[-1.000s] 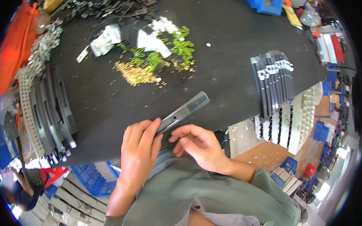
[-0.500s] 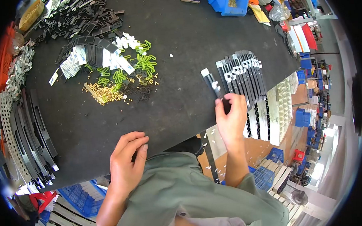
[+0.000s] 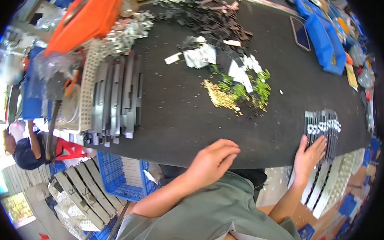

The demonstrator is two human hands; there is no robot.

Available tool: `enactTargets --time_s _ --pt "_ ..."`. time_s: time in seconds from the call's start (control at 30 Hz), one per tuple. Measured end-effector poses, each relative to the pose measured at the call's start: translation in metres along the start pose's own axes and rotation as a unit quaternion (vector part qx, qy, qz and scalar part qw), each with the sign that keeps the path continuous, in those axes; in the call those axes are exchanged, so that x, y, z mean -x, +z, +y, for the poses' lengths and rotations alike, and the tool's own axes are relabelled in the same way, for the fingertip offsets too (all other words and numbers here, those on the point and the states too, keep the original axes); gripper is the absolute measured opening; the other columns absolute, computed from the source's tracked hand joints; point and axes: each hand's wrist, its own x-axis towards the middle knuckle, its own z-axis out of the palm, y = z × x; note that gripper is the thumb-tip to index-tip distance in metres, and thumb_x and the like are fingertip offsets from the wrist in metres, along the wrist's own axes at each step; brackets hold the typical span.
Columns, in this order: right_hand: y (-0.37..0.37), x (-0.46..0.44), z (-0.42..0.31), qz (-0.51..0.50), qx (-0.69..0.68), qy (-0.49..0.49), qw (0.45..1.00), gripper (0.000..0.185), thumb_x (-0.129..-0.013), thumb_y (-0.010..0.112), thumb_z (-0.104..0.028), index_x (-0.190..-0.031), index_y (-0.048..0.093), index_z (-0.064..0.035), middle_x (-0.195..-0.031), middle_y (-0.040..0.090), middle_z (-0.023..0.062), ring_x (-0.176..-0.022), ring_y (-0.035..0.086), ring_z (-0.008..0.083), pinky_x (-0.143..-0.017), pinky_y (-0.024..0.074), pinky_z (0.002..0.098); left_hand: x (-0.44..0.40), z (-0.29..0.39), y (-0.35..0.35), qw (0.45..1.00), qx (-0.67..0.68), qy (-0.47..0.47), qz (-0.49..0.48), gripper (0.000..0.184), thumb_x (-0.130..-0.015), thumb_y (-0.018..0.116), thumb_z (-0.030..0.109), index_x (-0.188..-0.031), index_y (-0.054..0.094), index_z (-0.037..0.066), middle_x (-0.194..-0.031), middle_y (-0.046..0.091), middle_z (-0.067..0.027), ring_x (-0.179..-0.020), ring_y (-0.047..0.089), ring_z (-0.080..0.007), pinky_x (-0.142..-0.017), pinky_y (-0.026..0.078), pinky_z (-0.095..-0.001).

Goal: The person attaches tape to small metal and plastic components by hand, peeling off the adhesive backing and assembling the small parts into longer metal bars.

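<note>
My right hand (image 3: 308, 158) lies with its fingers stretched out over the near part of a row of black strips (image 3: 330, 139) with white round clips across them. Its thumb is apart from the fingers, and it grips nothing that I can see. My left hand (image 3: 213, 162) hovers near the front edge of the dark table (image 3: 171, 133), loosely bent, with a gap between thumb and fingers and nothing visible in it. Beyond it lie small brass-coloured parts (image 3: 220, 96), green loop-shaped pieces (image 3: 261, 89) and white backing papers (image 3: 200, 57).
Long dark metal profiles (image 3: 114, 97) lie at the left beside a white perforated basket (image 3: 86, 94). Black parts (image 3: 213, 20) are heaped at the back. A phone (image 3: 300, 33) and blue bins (image 3: 323, 41) stand at the right. Another person (image 3: 28, 148) is at the far left.
My view has turned to the left, so the table appears shifted right. My right hand has let go of the separate black strip, which now appears to be in the row, and lies flatter there.
</note>
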Motion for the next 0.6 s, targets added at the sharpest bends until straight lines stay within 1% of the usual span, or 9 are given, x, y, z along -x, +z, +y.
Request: enactTargets --time_s 0.03,0.1,0.2,0.23,0.33,0.37,0.47,0.5,0.6 --pt "0.0 0.0 0.0 0.006 0.009 -0.009 1.0 0.079 -0.106 0.046 -0.048 -0.155 0.027 0.0113 -0.161 0.028 0.0332 -0.153 0.024 0.0437 -0.124 0.0182 0.0567 0.001 0.0 0.001 1.0 0.009 0.004 -0.002 0.015 -0.094 0.068 0.003 -0.109 0.073 0.001 -0.113 0.07 -0.0123 -0.089 0.071 -0.0243 -0.074 0.057 -0.0326" --pt "-0.006 -0.001 -0.004 -0.024 0.024 0.016 0.999 0.079 -0.107 0.043 -0.049 -0.156 0.027 0.0104 -0.162 0.028 0.0305 -0.154 0.024 0.0409 -0.124 0.0182 0.0565 0.003 -0.002 0.003 1.0 0.02 0.023 -0.005 0.015 -0.094 0.068 0.003 -0.108 0.073 0.001 -0.112 0.07 -0.0123 -0.089 0.071 -0.0254 -0.074 0.057 -0.0333" --pt "-0.008 -0.003 -0.009 -0.033 0.034 0.035 0.998 0.079 -0.107 0.042 -0.05 -0.157 0.025 0.0091 -0.164 0.027 0.0283 -0.155 0.023 0.0386 -0.124 0.0175 0.0561 0.006 -0.004 0.005 0.999 0.011 0.048 0.006 0.014 -0.093 0.069 0.003 -0.107 0.073 0.001 -0.113 0.07 -0.0108 -0.087 0.072 -0.0263 -0.075 0.058 -0.0344" --pt "-0.008 -0.004 -0.009 -0.02 0.028 0.033 0.999 0.079 -0.107 0.042 -0.05 -0.157 0.025 0.0091 -0.164 0.027 0.0283 -0.155 0.023 0.0386 -0.124 0.0175 0.0561 0.007 -0.005 0.005 0.998 0.009 0.059 0.015 0.014 -0.093 0.069 0.003 -0.107 0.073 0.001 -0.113 0.07 -0.0108 -0.087 0.072 -0.0263 -0.075 0.058 -0.0344" --pt "-0.011 -0.013 -0.006 -0.07 0.031 0.07 0.995 0.081 -0.107 0.04 -0.052 -0.159 0.022 0.0068 -0.166 0.023 0.0257 -0.156 0.02 0.0363 -0.125 0.0162 0.0556 0.01 -0.007 0.006 0.997 -0.002 0.075 0.012 0.016 -0.092 0.068 0.004 -0.107 0.072 0.002 -0.114 0.07 -0.01 -0.089 0.072 -0.0284 -0.076 0.058 -0.0357" --pt "-0.014 -0.016 -0.006 -0.055 0.027 0.068 0.996 0.081 -0.107 0.04 -0.052 -0.159 0.022 0.0068 -0.166 0.023 0.0257 -0.156 0.02 0.0363 -0.125 0.0162 0.0556 0.012 -0.008 0.006 0.996 -0.002 0.088 0.022 0.016 -0.092 0.068 0.004 -0.107 0.072 0.002 -0.114 0.07 -0.01 -0.089 0.072 -0.0284 -0.076 0.058 -0.0357" --pt "-0.019 -0.027 -0.003 -0.107 0.021 0.101 0.989 0.082 -0.106 0.042 -0.052 -0.16 0.02 0.0054 -0.168 0.021 0.0243 -0.157 0.018 0.0353 -0.125 0.0149 0.0552 0.015 -0.013 0.007 0.994 0.015 0.104 0.016 0.016 -0.092 0.068 0.006 -0.107 0.072 0.003 -0.114 0.07 -0.0095 -0.09 0.071 -0.0298 -0.078 0.058 -0.0381" --pt "-0.019 -0.029 -0.001 -0.094 0.019 0.095 0.991 0.082 -0.106 0.042 -0.052 -0.16 0.02 0.0054 -0.168 0.021 0.0243 -0.157 0.018 0.0353 -0.125 0.0149 0.0552 0.015 -0.014 0.007 0.993 0.017 0.113 0.028 0.016 -0.092 0.068 0.006 -0.107 0.072 0.003 -0.114 0.07 -0.0095 -0.09 0.071 -0.0298 -0.078 0.058 -0.0381" --pt "-0.016 -0.036 0.007 -0.109 -0.001 0.117 0.987 0.083 -0.105 0.043 -0.053 -0.161 0.019 0.0031 -0.169 0.019 0.0221 -0.157 0.017 0.0347 -0.126 0.0142 0.0541 0.015 -0.019 0.01 0.99 0.014 0.138 0.023 0.015 -0.093 0.067 0.01 -0.106 0.072 0.004 -0.113 0.07 -0.008 -0.093 0.07 -0.0302 -0.08 0.058 -0.0402"
